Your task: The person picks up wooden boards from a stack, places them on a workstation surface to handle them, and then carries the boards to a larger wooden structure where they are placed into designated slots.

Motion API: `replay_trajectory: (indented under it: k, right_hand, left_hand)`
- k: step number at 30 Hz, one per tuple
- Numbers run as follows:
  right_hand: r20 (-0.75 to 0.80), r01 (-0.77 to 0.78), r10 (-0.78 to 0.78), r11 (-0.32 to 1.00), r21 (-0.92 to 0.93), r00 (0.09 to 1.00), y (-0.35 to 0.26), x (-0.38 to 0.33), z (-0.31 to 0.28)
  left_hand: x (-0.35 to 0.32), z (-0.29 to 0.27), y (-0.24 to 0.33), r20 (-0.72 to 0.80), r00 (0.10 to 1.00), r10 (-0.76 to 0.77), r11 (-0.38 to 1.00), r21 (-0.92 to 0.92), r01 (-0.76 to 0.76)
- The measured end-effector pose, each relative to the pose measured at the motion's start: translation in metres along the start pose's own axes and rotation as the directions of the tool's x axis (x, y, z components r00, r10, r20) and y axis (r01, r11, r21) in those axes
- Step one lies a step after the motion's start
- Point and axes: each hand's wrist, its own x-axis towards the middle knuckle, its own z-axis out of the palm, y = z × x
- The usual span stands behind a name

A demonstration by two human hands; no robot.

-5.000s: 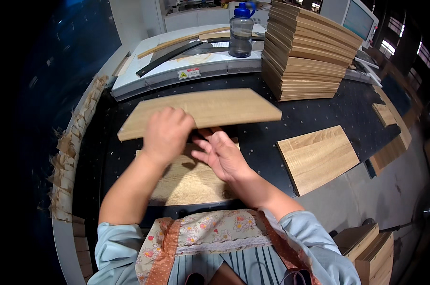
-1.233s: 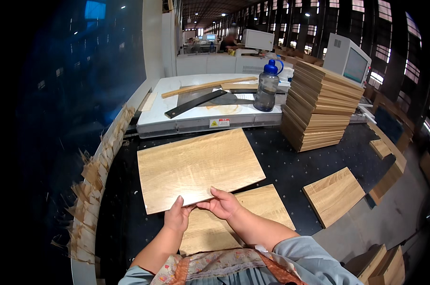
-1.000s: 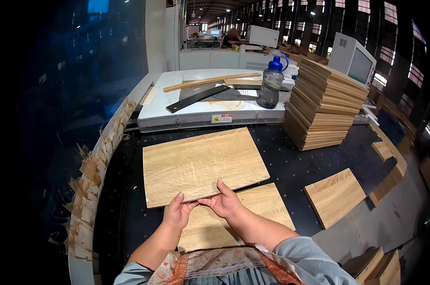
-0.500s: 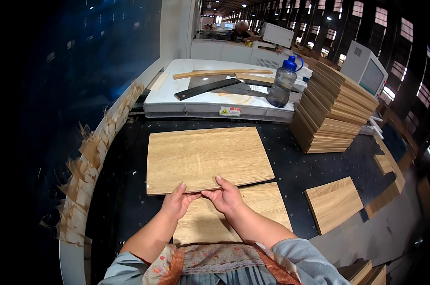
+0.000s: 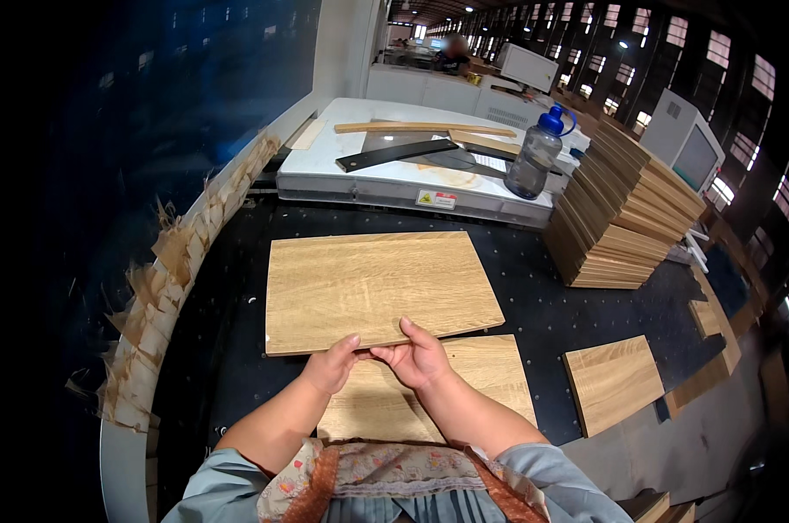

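Note:
A light wood-grain board lies in front of me, tilted slightly, its near edge over a second wood-grain board that is closer to my body. My right hand grips the near edge of the upper board, thumb on top and fingers curled below. Close by on the left, my left hand pinches the same edge, its thumb against the rim. The fingertips of both hands almost meet under the edge. Part of the lower board is hidden by my wrists and apron.
A tall stack of boards stands at the right back. A smaller board rests at the right edge of the black perforated table. Behind, a white machine top carries a water bottle, a black bar and wood strips.
My left hand has shifted a little to the right along the board's near edge. My right hand keeps its hold. The view has turned slightly, and the board has hardly moved.

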Motion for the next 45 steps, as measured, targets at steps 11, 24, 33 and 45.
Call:
replay_trajectory:
  k: [11,24,33,45]
  right_hand:
    - [0.036,-0.022,0.021,0.999,0.027,0.999,0.0,-0.001,-0.001]
    - [0.024,-0.02,0.02,0.999,0.024,1.0,0.0,-0.002,0.007]
    - [-0.012,0.051,-0.051,0.998,0.021,0.999,0.0,-0.005,0.019]
    - [0.001,0.05,-0.05,0.998,0.03,0.999,0.002,0.0,0.003]
  left_hand:
    - [0.0,0.004,0.001,-0.033,0.999,0.018,1.0,-0.002,-0.018]
    - [0.002,-0.003,-0.001,-0.072,0.997,-0.024,0.999,-0.035,0.021]
    - [0.0,0.003,0.0,-0.047,0.999,-0.015,0.998,0.059,0.018]
    - [0.002,-0.006,-0.004,0.024,1.0,0.008,0.997,0.078,-0.01]
